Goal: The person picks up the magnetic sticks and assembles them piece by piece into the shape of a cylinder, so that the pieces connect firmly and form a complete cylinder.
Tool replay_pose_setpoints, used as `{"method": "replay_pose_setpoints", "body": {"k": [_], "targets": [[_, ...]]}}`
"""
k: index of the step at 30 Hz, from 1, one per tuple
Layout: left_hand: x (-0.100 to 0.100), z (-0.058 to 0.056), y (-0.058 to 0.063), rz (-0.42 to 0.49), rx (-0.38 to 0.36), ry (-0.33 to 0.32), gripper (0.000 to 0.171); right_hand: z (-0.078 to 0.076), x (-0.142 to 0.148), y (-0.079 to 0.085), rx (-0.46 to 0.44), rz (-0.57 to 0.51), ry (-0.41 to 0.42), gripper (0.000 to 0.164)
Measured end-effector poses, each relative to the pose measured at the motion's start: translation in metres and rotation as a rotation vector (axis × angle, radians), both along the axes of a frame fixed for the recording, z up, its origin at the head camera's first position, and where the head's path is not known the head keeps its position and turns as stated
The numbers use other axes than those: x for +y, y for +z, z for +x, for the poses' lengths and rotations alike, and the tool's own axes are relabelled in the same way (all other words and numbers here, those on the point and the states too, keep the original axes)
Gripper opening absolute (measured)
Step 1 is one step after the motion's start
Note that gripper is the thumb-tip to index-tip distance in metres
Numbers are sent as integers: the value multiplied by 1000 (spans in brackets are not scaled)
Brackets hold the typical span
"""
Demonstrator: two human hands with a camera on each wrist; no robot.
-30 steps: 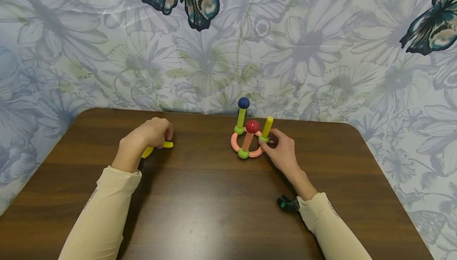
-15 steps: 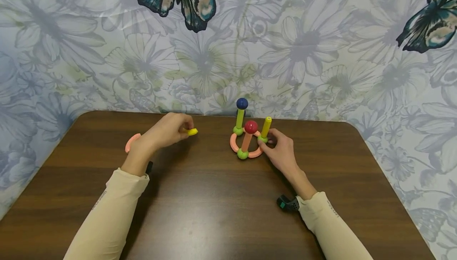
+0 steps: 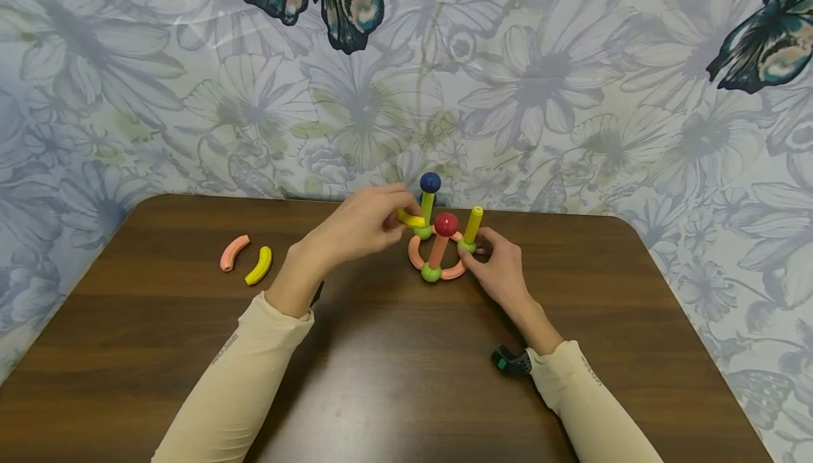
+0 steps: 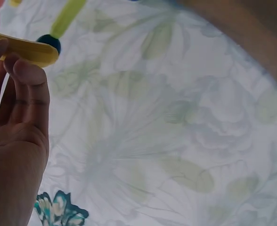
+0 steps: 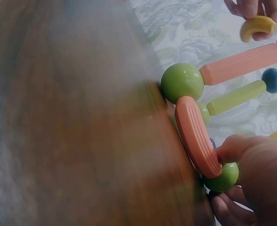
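My left hand [image 3: 362,223] pinches a yellow curved stick [image 3: 413,221] between thumb and fingertips, beside the upright green stick [image 3: 428,203] with a dark blue ball [image 3: 430,182] on top. That stick rises from a ring of pink curved sticks [image 5: 197,136] joined by green balls [image 5: 182,82]. From the ring's front ball stands a pink stick [image 3: 438,252] topped by a red ball [image 3: 447,224]. At the ring's right side my right hand [image 3: 502,269] holds the green ball [image 5: 224,175] under an upright yellow stick [image 3: 473,224]. Nothing sits on that yellow stick.
A pink curved stick [image 3: 233,253] and another yellow curved stick [image 3: 259,266] lie on the brown table [image 3: 381,378] at left. A dark blue ball sits partly hidden behind the green stick. A patterned cloth [image 3: 540,96] hangs behind the table's far edge.
The left hand has lifted the yellow curved stick from the table's left side and carried it right to the ring. Two curved sticks at left are now uncovered. The right hand stays in place.
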State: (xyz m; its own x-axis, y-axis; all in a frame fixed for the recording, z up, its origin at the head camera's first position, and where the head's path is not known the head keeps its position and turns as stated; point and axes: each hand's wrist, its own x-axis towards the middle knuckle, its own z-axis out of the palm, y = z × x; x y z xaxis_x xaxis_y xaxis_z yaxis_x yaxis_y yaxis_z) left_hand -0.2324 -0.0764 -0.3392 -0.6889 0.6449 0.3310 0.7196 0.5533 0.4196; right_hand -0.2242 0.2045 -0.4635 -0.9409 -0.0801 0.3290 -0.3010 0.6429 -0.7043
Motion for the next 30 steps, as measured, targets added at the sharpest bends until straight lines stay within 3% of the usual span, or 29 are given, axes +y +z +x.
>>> {"method": "replay_pose_setpoints", "body": {"k": [13, 23, 30], "targets": [[11, -1, -2, -16, 75, -26, 26, -1, 0, 0, -5, -2, 6, 27], [19, -3, -7, -14, 246, -56, 26, -2, 2, -3, -11, -7, 11, 27], [22, -7, -9, -20, 304, -62, 23, -2, 2, -2, -7, -19, 21, 28]]}}
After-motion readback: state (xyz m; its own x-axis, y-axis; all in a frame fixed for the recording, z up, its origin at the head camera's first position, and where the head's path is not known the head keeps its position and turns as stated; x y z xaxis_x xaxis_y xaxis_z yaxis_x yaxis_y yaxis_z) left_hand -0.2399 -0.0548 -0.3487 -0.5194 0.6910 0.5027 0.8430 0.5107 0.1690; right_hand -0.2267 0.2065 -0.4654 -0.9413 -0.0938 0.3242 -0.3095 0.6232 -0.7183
